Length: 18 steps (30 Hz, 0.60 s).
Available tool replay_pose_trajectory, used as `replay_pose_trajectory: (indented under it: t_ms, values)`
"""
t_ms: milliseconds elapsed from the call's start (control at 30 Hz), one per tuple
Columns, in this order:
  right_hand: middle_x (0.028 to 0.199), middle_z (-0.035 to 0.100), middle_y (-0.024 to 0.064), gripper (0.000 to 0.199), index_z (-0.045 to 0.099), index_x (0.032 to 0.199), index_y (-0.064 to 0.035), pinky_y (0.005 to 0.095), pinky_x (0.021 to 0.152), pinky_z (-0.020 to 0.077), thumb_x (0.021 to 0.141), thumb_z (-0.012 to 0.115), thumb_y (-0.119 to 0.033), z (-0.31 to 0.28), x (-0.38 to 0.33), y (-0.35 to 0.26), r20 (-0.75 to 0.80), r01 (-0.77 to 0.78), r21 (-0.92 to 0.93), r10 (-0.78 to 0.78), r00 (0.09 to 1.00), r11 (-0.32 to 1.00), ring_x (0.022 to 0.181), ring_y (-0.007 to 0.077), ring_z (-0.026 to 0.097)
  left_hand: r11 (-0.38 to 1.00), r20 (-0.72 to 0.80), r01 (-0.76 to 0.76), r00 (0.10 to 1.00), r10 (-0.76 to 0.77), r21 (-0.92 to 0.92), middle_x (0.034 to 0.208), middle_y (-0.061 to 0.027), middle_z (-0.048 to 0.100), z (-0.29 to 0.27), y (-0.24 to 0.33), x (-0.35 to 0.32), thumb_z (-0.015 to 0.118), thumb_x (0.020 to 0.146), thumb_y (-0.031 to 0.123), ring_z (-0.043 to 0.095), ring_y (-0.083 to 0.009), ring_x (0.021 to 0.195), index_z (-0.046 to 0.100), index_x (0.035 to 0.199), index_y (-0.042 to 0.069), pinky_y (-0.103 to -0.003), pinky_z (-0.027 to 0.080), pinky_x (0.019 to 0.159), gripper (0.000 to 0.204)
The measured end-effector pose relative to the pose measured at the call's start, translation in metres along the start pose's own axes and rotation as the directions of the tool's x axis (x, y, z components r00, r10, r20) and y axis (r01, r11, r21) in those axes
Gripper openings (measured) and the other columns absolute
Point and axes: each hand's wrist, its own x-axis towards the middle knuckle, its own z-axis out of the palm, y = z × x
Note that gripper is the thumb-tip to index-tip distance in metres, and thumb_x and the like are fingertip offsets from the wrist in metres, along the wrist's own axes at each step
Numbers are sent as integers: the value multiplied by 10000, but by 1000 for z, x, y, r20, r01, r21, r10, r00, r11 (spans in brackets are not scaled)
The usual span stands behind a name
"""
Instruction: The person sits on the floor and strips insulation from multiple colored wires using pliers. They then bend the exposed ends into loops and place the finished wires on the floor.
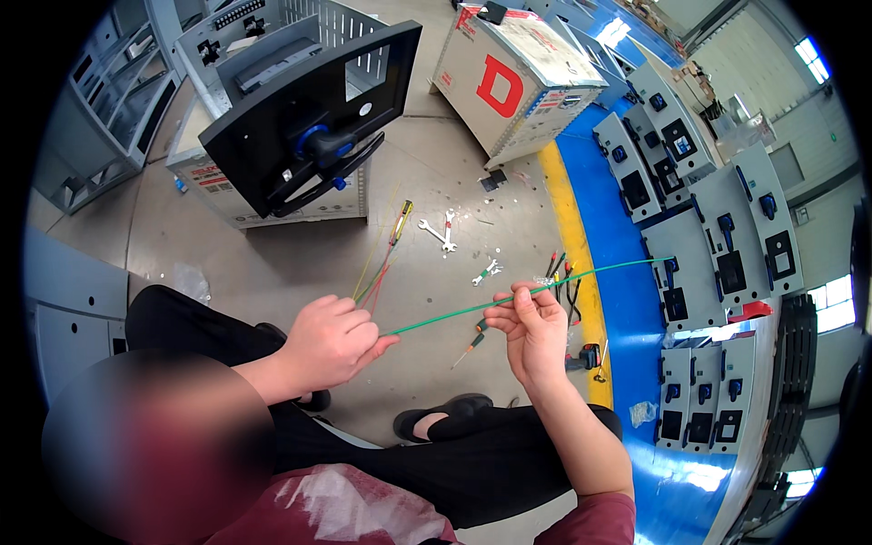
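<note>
A long green wire [445,317] runs between my two hands and on past the right one, its free end over the blue floor strip. My left hand [331,343] is closed around its near end. In a pinch of thumb and fingers, my right hand [529,329] holds the wire farther along. Thin red and yellow wires [374,286] show just beyond my left hand; whether it also grips them I cannot tell. At their far end lies a yellow-and-black tool [405,213] that looks like a utility knife.
Wrenches [440,232], a screwdriver [470,349], red-and-black handled tools [565,277] and a power drill [586,358] lie on the floor. A black panel with a handle [318,127] stands ahead left, near a wooden crate [509,86]. Grey metal panels [686,263] line the right side.
</note>
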Motion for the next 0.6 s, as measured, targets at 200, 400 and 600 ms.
replay_pose_trajectory:
  t_ms: [200, 400, 600]
  values:
    - [1034, 730, 212, 238, 613, 1193, 51, 403, 763, 664, 1073, 632, -154, 6, -3, 1, -18, 19, -32, -19, 1000, 999, 847, 325, 777, 996, 11, -3, 1000, 2, 92, 639, -18, 465, 0, -3, -4, 831, 838, 256, 452, -234, 611, 478, 663, 119, -377, 354, 577, 417]
    - [1015, 732, 189, 207, 616, 1170, 15, 386, 759, 654, 1075, 631, -168, 8, -6, 10, -42, -22, -75, 18, 999, 997, 836, 300, 776, 987, 79, 45, 995, -57, 154, 611, 0, 495, 5, -3, -7, 810, 870, 361, 458, -220, 615, 554, 606, 126, -372, 354, 584, 436]
    - [1017, 733, 192, 209, 620, 1166, 19, 385, 761, 660, 1068, 643, -164, 9, -8, 18, -41, -30, -72, 27, 999, 997, 841, 306, 779, 971, 128, 55, 988, -86, 234, 543, 8, 546, 10, -1, -12, 784, 910, 382, 459, -219, 535, 579, 530, 142, -364, 355, 579, 494]
